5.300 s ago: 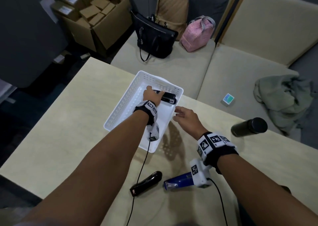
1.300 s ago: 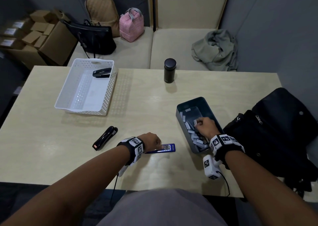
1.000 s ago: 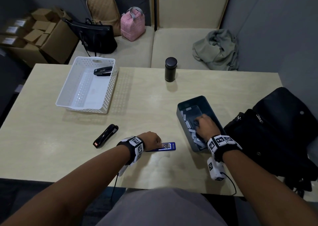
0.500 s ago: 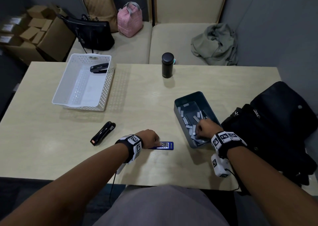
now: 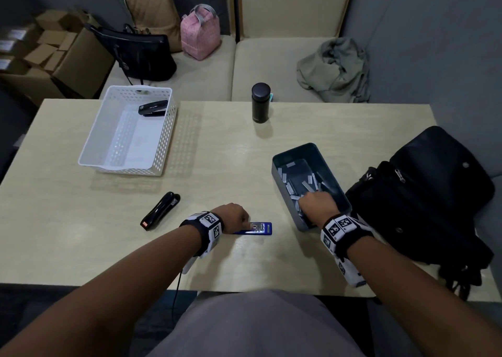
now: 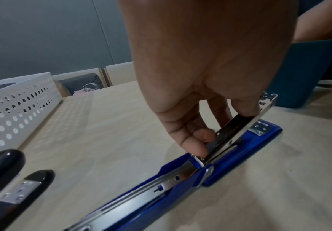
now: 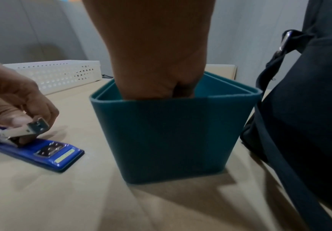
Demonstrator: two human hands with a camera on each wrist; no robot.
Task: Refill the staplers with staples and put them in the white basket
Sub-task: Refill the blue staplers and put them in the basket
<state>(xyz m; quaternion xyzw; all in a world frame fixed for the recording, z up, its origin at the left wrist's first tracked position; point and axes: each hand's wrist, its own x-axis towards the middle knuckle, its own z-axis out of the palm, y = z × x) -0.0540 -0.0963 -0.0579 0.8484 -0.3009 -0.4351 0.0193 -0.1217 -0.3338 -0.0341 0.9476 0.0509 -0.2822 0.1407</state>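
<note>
Black flask (image 5: 260, 102) upright at far edge of wooden table (image 5: 217, 150), center. Black backpack (image 5: 423, 202) on right side of table, partly over near-right edge. Beige couch (image 5: 271, 66) behind table. On couch, far left: black handbag (image 5: 135, 55), tan backpack (image 5: 152, 9) behind it, pink lunch bag (image 5: 200, 32) just right of both. Crumpled grey-green cloth (image 5: 334, 68) on right couch seat. Open cardboard box (image 5: 54, 58) with small boxes inside, on floor far left. Grey wall panels (image 5: 421, 44) behind couch.
</note>
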